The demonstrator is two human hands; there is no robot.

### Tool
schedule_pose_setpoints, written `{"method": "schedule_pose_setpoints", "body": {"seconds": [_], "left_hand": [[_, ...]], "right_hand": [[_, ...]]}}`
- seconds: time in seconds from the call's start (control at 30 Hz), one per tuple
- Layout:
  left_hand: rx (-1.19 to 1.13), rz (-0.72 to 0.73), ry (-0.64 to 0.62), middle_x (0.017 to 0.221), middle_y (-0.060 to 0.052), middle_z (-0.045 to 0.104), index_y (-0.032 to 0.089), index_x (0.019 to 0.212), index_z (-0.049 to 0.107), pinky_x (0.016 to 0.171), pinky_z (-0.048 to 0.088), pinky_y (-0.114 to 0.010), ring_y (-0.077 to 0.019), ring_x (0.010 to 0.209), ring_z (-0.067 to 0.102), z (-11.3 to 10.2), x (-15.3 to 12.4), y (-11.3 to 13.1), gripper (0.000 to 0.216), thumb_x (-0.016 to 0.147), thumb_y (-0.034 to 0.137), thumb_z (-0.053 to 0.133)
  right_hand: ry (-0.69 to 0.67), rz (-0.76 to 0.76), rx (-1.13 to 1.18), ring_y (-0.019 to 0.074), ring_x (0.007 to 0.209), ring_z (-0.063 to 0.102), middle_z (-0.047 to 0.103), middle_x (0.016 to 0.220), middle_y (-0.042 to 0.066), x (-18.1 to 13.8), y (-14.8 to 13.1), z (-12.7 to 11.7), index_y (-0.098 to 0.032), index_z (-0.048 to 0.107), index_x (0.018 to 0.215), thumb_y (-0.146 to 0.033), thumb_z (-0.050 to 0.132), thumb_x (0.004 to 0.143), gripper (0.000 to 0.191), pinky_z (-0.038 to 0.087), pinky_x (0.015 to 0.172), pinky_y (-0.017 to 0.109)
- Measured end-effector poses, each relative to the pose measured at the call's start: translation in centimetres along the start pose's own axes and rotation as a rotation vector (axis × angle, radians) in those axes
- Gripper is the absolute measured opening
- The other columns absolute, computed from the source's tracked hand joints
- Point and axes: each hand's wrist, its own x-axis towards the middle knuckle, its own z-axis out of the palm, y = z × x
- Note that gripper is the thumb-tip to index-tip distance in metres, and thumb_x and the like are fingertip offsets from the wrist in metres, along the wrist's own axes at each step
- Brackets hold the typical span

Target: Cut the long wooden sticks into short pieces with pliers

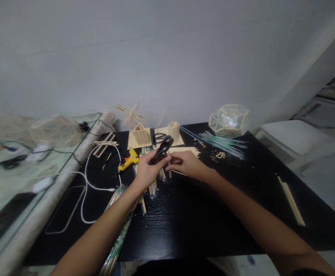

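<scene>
My left hand (147, 168) is closed around a black tool with a rounded end (164, 147); its exact kind is too blurred to tell. Close beside it, my right hand (186, 165) pinches a short wooden stick (169, 170) between thumb and fingers, near the tool. Beneath and behind both hands lie wooden sticks (153, 187), some in clear wrappers. To the left of my left hand rests a yellow glue gun (128, 160). Just behind the tool, black loops (159, 137) lie at the front of a wooden base (179, 138).
Stick models, including a windmill-like one (138, 134), stand at the back of the black table (202, 214). A faceted stick frame (229, 120) sits back right, near green-and-clear wrappers (225, 143). White cable (84, 203) and a phone-shaped object (66, 209) lie left; more sticks (291, 201) lie right.
</scene>
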Motion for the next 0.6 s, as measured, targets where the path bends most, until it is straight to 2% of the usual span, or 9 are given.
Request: {"method": "schedule_pose_setpoints", "body": {"seconds": [0.07,0.13,0.23,0.37,0.5,0.6], "left_hand": [[0.020,0.027,-0.003,0.079,-0.002,0.070,0.018,0.080,0.074,0.071,0.049,-0.028,-0.0168,0.075,0.063,0.0,0.0,0.0,0.025,0.082,0.043,0.077],[0.041,0.057,-0.007,0.081,-0.002,0.069,0.018,0.080,0.073,0.073,0.049,-0.029,-0.0170,0.077,0.063,0.0,0.0,0.0,0.024,0.083,0.042,0.076],[0.042,0.076,-0.017,0.082,-0.003,0.068,0.018,0.080,0.072,0.075,0.049,-0.029,-0.0175,0.079,0.062,0.0,0.0,0.0,0.024,0.084,0.042,0.076],[0.067,0.047,-0.041,0.081,-0.002,0.067,0.018,0.083,0.070,0.075,0.048,-0.028,-0.0173,0.079,0.062,-0.3,0.1,0.3,0.026,0.086,0.043,0.073],[0.202,0.006,-0.107,0.090,-0.003,0.072,0.018,0.096,0.070,0.078,0.049,-0.029,-0.0186,0.085,0.064,-2.3,0.4,1.7,0.027,0.093,0.044,0.062],[0.429,0.037,-0.133,0.093,-0.004,0.071,0.019,0.103,0.066,0.077,0.048,-0.030,-0.0192,0.083,0.063,-4.7,0.8,3.1,0.030,0.096,0.047,0.056]], "right_hand": [[0.047,0.026,0.166,0.0205,0.086,0.073,0.078,0.091,0.006,-0.1,-0.3,0.0,-0.016,0.075,0.096,-0.034,0.081,0.081,0.025,0.056,0.081,0.032],[0.095,0.041,0.240,0.0210,0.089,0.074,0.079,0.093,0.007,-0.1,-0.3,0.2,-0.016,0.076,0.095,-0.034,0.079,0.082,0.022,0.057,0.085,0.034],[0.140,0.037,0.130,0.0195,0.080,0.072,0.078,0.084,0.006,-0.1,-0.2,0.6,-0.016,0.078,0.090,-0.027,0.074,0.086,0.012,0.056,0.079,0.032],[0.151,-0.006,-0.064,0.0158,0.069,0.066,0.077,0.078,0.004,-0.1,-0.5,0.7,-0.016,0.079,0.089,-0.023,0.071,0.090,0.011,0.050,0.069,0.027],[0.150,-0.061,-0.108,0.0139,0.064,0.061,0.073,0.072,0.003,-0.2,-0.5,0.7,-0.015,0.079,0.083,-0.030,0.071,0.092,0.019,0.046,0.064,0.024],[0.152,-0.079,-0.114,0.0158,0.067,0.063,0.074,0.075,0.004,-0.1,-0.2,0.8,-0.017,0.079,0.085,-0.038,0.068,0.094,0.026,0.047,0.064,0.026]]}}
